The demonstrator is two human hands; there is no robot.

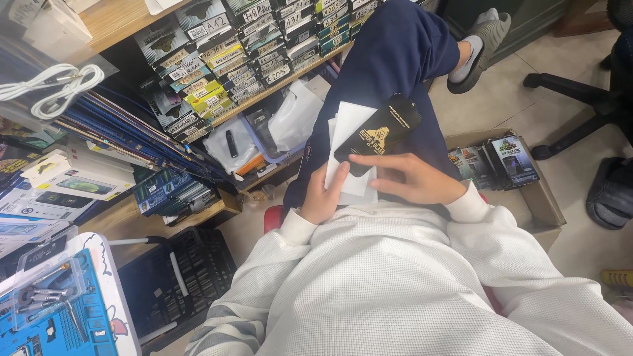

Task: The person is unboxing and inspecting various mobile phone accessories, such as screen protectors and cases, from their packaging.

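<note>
the left hand is gripping the lower edge of a stack of white sleeves lying on the lap, while the right hand is pressing flat fingers onto the black packet on top; a cardboard box is sitting on the floor just beside.

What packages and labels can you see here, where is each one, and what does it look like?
Black pack: on the lap, under the right hand, flat, yellow print.
White sleeve: beneath it, held by the left hand.
Shelf packs: upper left, slim rows, white labels.
Boxed packs: cardboard box at right, dark with pictures.
White boxes: left, flat, phone pictures.
</note>
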